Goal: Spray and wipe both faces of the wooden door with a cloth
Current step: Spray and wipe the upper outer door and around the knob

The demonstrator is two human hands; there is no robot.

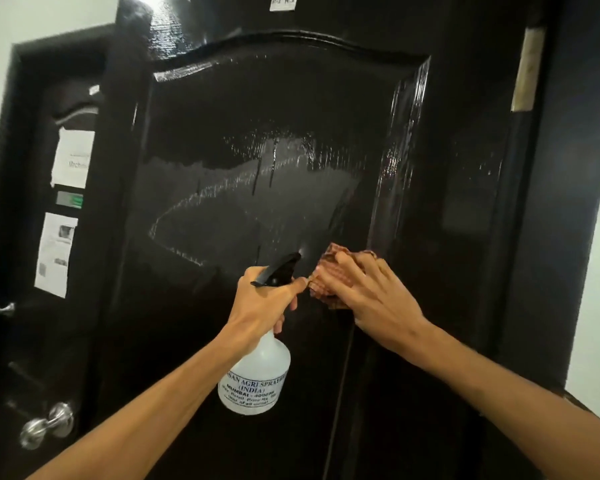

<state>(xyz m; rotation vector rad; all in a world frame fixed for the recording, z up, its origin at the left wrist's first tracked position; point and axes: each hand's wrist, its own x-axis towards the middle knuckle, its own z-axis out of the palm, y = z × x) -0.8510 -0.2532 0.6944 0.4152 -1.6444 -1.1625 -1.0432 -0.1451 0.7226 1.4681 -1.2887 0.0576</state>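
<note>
**Near face of the door: spray on, wipe under way**

The left hand (260,306) grips the spray bottle (257,379) at its neck, nozzle aimed at the wooden door (257,109). The right hand (371,299) presses a checked cloth (329,268) flat to the door near the raised panel's right edge, fingers spread. Wet runs (274,174) shine above. This face looks mid-wipe to me. Next, the cloth should sweep up through those runs.

Second dark door (25,341) at left, taped paper notices (72,157), seemingly metal handles (47,426).
</note>
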